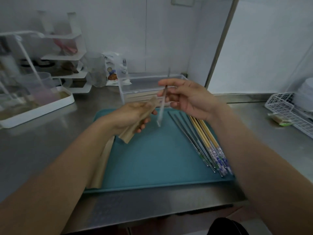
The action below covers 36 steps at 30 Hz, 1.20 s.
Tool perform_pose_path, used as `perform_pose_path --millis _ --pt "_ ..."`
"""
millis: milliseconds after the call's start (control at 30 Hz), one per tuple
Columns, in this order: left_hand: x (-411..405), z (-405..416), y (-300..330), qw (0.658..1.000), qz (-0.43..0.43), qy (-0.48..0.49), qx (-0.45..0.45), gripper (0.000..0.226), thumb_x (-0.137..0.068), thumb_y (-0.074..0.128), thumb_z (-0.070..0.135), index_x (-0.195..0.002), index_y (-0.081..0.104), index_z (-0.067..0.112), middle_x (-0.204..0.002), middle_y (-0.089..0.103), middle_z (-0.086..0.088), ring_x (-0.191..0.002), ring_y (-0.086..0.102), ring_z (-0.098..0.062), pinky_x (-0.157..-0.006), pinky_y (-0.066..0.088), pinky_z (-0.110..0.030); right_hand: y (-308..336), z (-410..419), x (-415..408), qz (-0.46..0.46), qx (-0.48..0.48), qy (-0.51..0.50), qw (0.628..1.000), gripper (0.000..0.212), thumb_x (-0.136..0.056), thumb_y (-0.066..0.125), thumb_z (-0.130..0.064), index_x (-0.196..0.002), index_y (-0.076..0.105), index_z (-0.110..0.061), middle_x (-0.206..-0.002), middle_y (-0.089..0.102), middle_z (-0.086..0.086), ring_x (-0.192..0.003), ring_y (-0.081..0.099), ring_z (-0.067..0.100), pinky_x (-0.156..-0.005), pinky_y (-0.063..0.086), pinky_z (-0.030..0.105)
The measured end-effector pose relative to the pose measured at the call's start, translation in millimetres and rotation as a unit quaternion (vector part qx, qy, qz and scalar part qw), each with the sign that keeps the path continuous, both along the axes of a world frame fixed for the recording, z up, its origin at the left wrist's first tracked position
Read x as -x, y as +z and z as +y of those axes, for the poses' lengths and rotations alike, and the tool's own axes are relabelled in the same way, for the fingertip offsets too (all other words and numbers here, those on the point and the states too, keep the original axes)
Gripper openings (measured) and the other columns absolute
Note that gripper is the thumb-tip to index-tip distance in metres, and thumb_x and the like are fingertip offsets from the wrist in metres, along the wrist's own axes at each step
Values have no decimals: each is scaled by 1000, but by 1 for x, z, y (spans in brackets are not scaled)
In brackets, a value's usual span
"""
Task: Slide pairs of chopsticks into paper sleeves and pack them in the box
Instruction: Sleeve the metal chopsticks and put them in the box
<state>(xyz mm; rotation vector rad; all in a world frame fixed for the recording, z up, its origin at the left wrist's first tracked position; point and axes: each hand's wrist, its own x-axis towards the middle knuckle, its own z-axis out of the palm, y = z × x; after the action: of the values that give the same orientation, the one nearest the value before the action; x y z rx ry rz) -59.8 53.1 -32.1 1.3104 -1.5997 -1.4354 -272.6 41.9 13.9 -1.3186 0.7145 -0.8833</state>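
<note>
My left hand (133, 114) grips a paper sleeve (135, 128); my right hand (189, 97) pinches blurred chopsticks (163, 102) above the tray (152, 158).

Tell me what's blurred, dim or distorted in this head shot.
Head view: dim, bluish light overall; the chopsticks in the right hand smear with motion blur; the left hand and its paper sleeve look soft; the shelf rack at left is hazy; wide-angle bending curves the metal wall strip; faint glare on the steel counter.
</note>
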Motion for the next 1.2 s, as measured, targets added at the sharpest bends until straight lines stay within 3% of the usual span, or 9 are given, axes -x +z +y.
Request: perform_pose_path --millis 67,133,267,367,633,867,967,1133,1200 --pt "-6 -4 -7 1000 21 -5 -17 37 -102 40 45 -102 63 16 -60 49 2 -49 46 -12 -45 41 -25 -9 -10 -2 -72 -18 5 997 31 -98 45 7 -125 58 0 -101 74 10 -83 71 13 -67 57 18" --pt "-8 -2 -12 999 19 -15 -24 37 -104 37 42 -103 63 15 -60 49 1 -49 46 -12 -43 41 -25 -12 -12 2 -100 -20 -42 994 18 -99 49 2 -109 62 -2 -91 76 9 -79 73 11 -65 58 16" --pt "-13 -4 -18 999 13 -16 -25 38 -105 33 40 -105 64 19 -61 49 0 -46 42 -12 -40 37 -23 -21 -17 4 -46 15 -118 992 25 -103 49 -23 -94 66 -7 -65 64 2 -52 56 7 -45 42 13" --pt "-11 -3 -19 999 4 -39 -20 37 -105 32 42 -109 64 23 -61 48 1 -45 41 -12 -40 36 -22 -28 -14 2 -26 18 -118 992 31 -103 49 -27 -94 68 -4 -66 52 1 -55 42 8 -44 33 15" --pt "-6 7 -16 998 2 -67 12 38 -106 29 39 -114 61 22 -60 47 1 -45 41 -11 -42 37 -23 -37 -20 6 -25 25 -193 980 36 -103 52 -32 -80 68 -9 -65 50 3 -53 43 9 -43 35 18" --pt "-5 8 -16 996 -3 -83 11 37 -105 29 39 -113 62 25 -63 48 1 -47 41 -11 -43 39 -24 -37 -22 9 -17 29 -209 977 34 -103 51 -30 -82 67 -8 -66 51 4 -55 44 10 -45 35 18" --pt "-4 8 -16 996 -2 -86 9 37 -105 30 40 -114 62 24 -63 48 2 -47 42 -11 -43 39 -24 -39 -21 9 23 24 -163 986 33 -104 50 -27 -84 67 -7 -67 55 5 -57 45 12 -45 36 19" --pt "-3 9 -18 996 -8 -90 20 33 -104 36 36 -108 62 16 -62 48 3 -45 41 -8 -41 38 -21 -47 -14 -1 114 -19 -44 992 28 -103 50 -23 -101 69 -3 -76 59 6 -61 49 13 -49 37 19" --pt "-3 9 -19 997 -6 -78 25 33 -105 36 34 -105 62 15 -62 47 3 -44 40 -7 -39 37 -20 -47 -13 -4 104 -28 -62 992 27 -101 54 -22 -113 67 -2 -85 62 7 -64 52 13 -50 40 19"
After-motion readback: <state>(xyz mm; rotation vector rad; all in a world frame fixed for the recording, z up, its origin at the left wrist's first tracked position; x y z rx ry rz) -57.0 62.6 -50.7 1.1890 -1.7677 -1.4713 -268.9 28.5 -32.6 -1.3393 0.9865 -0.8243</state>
